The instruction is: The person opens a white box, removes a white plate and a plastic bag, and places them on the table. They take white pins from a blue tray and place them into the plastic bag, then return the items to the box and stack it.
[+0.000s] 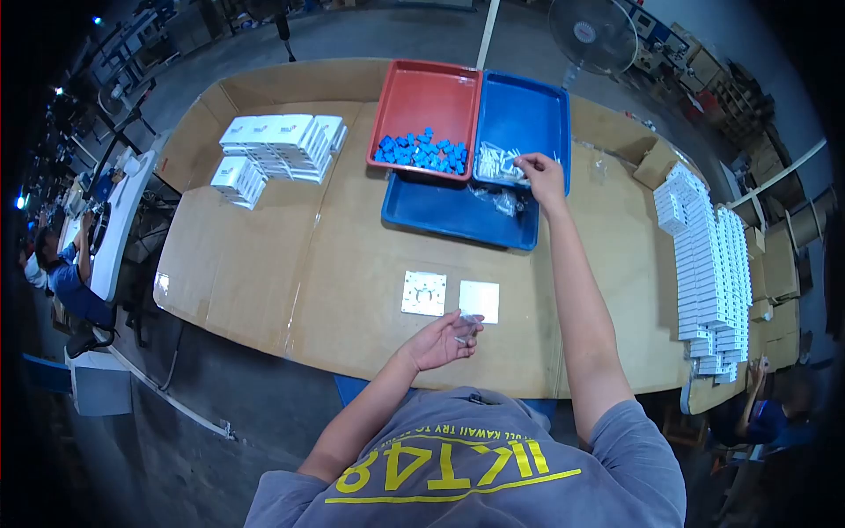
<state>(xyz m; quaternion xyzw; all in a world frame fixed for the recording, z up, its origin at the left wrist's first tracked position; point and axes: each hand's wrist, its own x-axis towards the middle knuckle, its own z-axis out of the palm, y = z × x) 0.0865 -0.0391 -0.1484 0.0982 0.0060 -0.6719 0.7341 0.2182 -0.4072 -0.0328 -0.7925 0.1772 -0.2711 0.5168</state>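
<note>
My right hand (543, 179) reaches into the blue tray (525, 106) at the back, its fingertips pinched together over a pile of small white parts (495, 164). Whatever lies between those fingertips is too small to make out. Close to my body, my left hand (443, 341) is turned palm up with its fingers curled. A small pale piece shows at these fingers, too small to name. Just beyond them lies a plain white square plate (481, 301). To its left is another white square plate (424, 293) with cut-outs and fittings on its face.
Blue plastic pieces fill the near end of a red tray (429, 97). A second blue tray (440, 211) with clear plastic bags sits in front. White boxes are stacked at left (282, 141) and right (711, 264). A fan (594, 33) stands behind. Other people sit at both sides.
</note>
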